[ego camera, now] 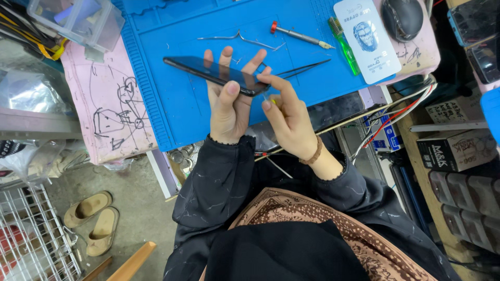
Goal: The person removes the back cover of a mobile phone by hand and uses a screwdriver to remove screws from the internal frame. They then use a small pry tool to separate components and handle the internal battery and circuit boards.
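My left hand [227,106] grips a black smartphone [213,74] held edge-on above the blue work mat [172,104], thumb across its near edge and fingers behind it. At the phone's right end, my right hand [289,115] pinches a small tool with a yellowish tip [272,100] against the corner. A beaded bracelet [313,154] circles my right wrist.
On the mat lie black tweezers [304,67], a bent metal pick [240,38], a red-capped screwdriver [301,35] and a green brush [345,44]. A white flat package [367,39] and a black mouse [401,18] sit at the right. Cables [396,115], boxes [455,148], sandals [94,218] surround.
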